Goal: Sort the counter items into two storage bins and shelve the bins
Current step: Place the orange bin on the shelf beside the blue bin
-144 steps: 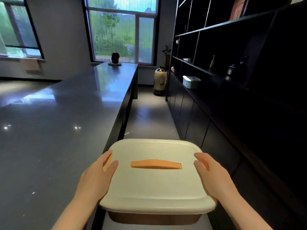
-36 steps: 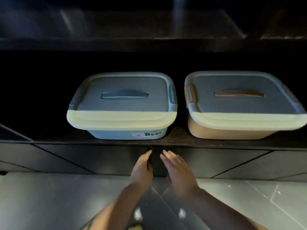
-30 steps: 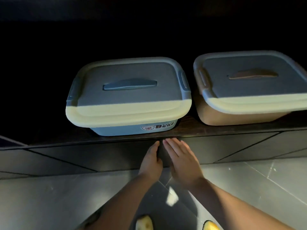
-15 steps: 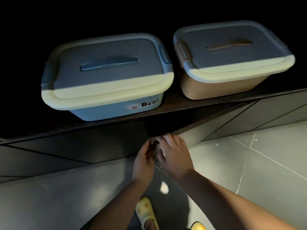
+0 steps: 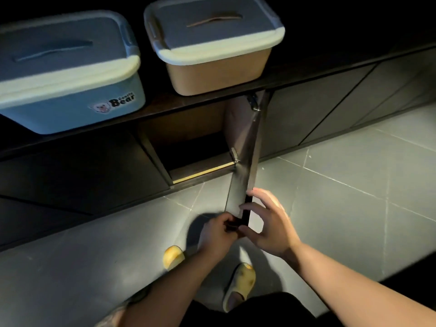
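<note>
Bins, the blue bin [image 5: 70,74] and tan bin [image 5: 212,50], both smooth lidded plastic, sit side by side on the dark wooden shelf [image 5: 200,99], so shelving looks done. Below, the cabinet door [image 5: 243,161] (shut half a second ago) now stands open, its thin edge pinched by the left hand [image 5: 218,234] and right hand [image 5: 266,223].

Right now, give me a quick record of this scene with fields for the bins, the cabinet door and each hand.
blue bin: lid on, on the shelf, left of the other bin
tan bin: lid on, same shelf, beside the blue one, a gap between them
cabinet door: swung open below the tan bin, the inside dark
left hand: fingers curled at the door's free edge
right hand: fingers and thumb around the same edge
floor: grey tiles, yellow slippers on the feet
</note>
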`<action>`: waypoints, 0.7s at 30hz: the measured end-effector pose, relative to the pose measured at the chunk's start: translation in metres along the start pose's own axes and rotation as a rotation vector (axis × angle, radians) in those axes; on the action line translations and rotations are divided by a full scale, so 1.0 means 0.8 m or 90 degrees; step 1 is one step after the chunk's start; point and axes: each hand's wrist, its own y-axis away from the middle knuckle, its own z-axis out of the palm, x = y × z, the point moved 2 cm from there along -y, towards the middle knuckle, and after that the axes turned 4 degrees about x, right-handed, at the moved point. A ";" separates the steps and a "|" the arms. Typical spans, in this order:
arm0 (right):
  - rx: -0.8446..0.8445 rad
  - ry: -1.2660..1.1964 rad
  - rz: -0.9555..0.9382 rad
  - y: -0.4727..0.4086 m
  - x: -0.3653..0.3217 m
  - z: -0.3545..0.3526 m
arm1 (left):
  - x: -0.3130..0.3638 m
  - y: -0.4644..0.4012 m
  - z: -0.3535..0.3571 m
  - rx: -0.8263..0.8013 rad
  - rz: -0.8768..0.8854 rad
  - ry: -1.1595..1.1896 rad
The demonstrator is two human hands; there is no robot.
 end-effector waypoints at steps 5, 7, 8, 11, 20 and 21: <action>0.001 -0.121 0.240 0.054 0.052 -0.062 | 0.057 0.002 0.091 -0.023 0.012 0.020; 0.015 -0.119 0.348 0.063 0.067 -0.082 | 0.079 -0.002 0.125 -0.035 0.021 0.029; 0.029 -0.123 0.394 0.065 0.074 -0.089 | 0.090 -0.004 0.138 -0.041 0.021 0.037; 0.105 -0.047 0.449 0.062 0.094 -0.105 | 0.114 -0.013 0.164 -0.072 0.037 0.018; 0.229 0.158 0.515 0.022 0.090 -0.090 | 0.066 -0.031 0.026 0.075 -0.021 0.052; 0.197 0.210 0.479 0.009 0.076 -0.075 | 0.053 -0.035 -0.008 0.131 -0.044 0.068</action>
